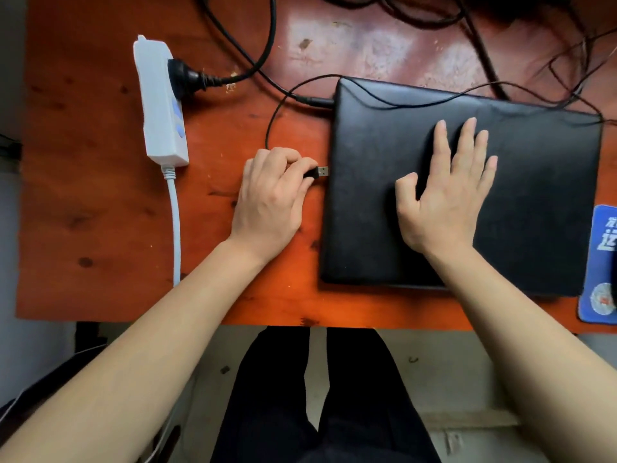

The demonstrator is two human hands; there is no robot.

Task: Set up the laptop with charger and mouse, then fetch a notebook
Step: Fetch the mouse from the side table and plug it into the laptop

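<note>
Forearms: two bare forearms (167, 345) are reaching up from the lower corners of the frame; legs in dark trousers (320, 396) are showing at bottom centre, below the bench edge.
Left hand: the left hand (270, 202) is resting on the bench (100, 195) at centre frame, just left of the laptop.
Left fingers: the fingers (297, 162) are curling over and pinching the black housing of a USB plug (320, 171).
USB plug: its metal tip is pointing right, at the laptop's left edge, just beside it with a narrow gap showing.
Thin cable: a thin black cable (277, 111) is looping up from the left hand and crossing the upper part of the lid toward the upper right.
Laptop: the black laptop (534, 202) is lying closed at centre right of the frame.
Right hand: the right hand (444, 195) is lying palm down on the lid.
Right fingers: the fingers (467, 138) are lying straight and spread, holding nothing.
Charger connector: a black connector (317, 101) is sitting against the laptop's upper left corner.
Power strip: a white power strip (160, 105) is lying at upper left, carrying a black mains plug (187, 76); its white cord (175, 222) is running down off the bench edge.
Mouse pad: a blue mouse pad (601, 262) is showing at the right edge, cut off by the frame.
</note>
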